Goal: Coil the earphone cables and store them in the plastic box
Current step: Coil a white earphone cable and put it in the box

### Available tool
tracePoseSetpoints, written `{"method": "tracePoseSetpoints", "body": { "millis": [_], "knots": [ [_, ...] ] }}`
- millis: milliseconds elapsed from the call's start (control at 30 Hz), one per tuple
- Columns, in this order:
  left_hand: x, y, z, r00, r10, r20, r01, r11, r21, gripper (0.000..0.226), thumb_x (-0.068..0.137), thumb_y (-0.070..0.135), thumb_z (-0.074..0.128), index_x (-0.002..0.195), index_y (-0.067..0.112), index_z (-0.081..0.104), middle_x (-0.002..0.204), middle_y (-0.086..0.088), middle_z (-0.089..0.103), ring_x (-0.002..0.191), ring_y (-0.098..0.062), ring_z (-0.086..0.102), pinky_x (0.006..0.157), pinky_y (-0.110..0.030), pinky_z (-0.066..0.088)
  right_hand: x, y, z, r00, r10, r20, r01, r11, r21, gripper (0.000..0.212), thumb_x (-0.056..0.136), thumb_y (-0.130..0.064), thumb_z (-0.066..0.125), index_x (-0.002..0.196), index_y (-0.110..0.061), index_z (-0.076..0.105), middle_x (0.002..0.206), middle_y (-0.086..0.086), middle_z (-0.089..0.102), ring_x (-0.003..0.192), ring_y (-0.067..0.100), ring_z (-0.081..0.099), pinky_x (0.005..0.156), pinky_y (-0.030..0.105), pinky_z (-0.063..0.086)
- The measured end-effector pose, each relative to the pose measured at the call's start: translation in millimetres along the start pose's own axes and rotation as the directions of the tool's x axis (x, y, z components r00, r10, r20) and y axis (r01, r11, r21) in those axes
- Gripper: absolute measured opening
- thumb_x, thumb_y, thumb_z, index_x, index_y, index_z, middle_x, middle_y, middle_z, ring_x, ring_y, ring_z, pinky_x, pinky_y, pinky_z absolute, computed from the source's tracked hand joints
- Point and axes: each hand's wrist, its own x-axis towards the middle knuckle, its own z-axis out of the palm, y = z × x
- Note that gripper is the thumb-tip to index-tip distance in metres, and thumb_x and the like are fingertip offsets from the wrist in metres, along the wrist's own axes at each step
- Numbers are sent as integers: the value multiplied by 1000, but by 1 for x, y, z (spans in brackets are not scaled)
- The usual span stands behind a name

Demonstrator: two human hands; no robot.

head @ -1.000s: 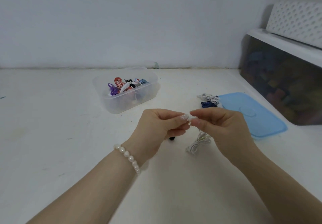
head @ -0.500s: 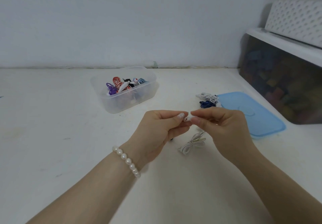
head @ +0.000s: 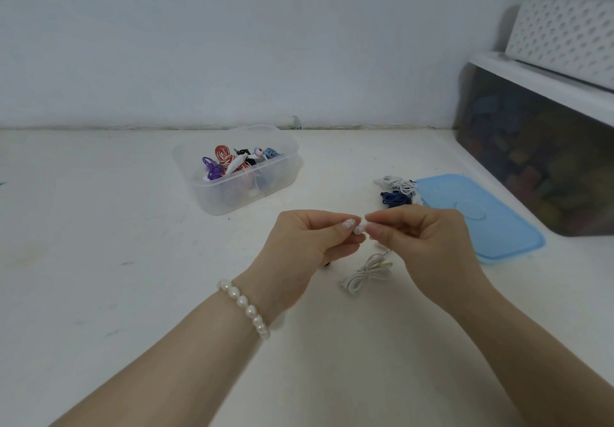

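Between the fingertips of the left hand [head: 305,244] and right hand [head: 422,240] only a white nub of earphone [head: 358,228] shows; something black [head: 327,263] hides beneath the left hand; both forearms leave the bottom edge.

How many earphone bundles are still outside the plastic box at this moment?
3: a white bundle hanging from both hands, a white one and a dark blue one beside the blue lid. Others may be hidden behind the hands.

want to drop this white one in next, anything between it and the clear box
Nothing visible. Both hands pinch the white earphone; bare table lies between it and the open plastic box. The blue lid lies off right.
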Motion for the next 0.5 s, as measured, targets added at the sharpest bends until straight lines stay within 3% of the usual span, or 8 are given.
{"method": "tracePoseSetpoints", "body": {
  "millis": [500],
  "knots": [
    [-1, 1, -2, 1000, -11, -20, 10, 1000, -18, 15, 85, -2, 56, 96, -5, 65, 85, -18, 70, 72, -19, 70, 64, -23, 57, -1, -2, 0, 1000, 28, 7, -28, 1000, 7, 24, 73, -7, 72, 71, -30, 67, 57, -20, 66, 57, -1, 63, 59, 9, 48]
  ]
}}
